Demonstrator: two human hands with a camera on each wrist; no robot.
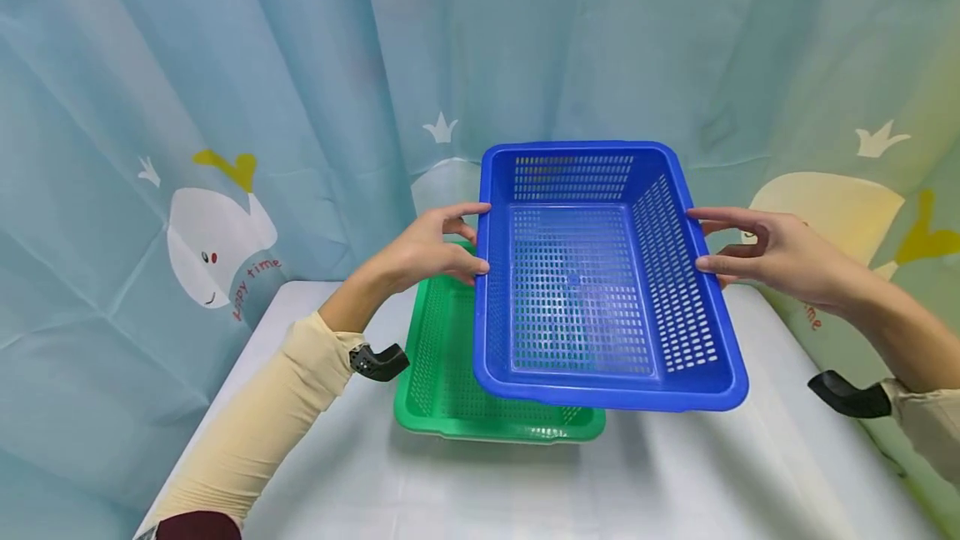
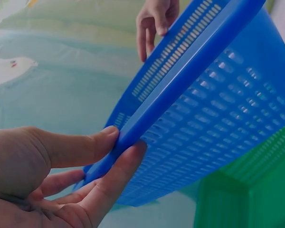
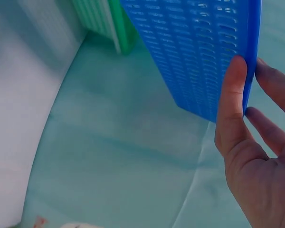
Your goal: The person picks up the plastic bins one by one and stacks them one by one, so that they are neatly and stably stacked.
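Both hands hold a blue perforated plastic basket (image 1: 573, 394) in the air, its open side tilted toward the head camera. My left hand (image 1: 431, 248) pinches its left rim between thumb and fingers; the left wrist view shows the thumb (image 2: 102, 142) on one side of the rim and a finger on the other. On the opposite rim my right hand (image 1: 772, 252) has the same kind of pinch, also seen in the right wrist view along the blue basket's edge (image 3: 251, 57). Behind and below it, a green perforated basket (image 1: 442, 340) sits on the table, partly hidden by the blue one.
A white table (image 1: 322, 473) spreads beneath the baskets. Behind it hangs a pale blue-green curtain (image 1: 300, 65) with printed whales and crowns, close to the table's back edge. Dark wrist-mounted pieces (image 1: 378, 362) stick out from both cuffs.
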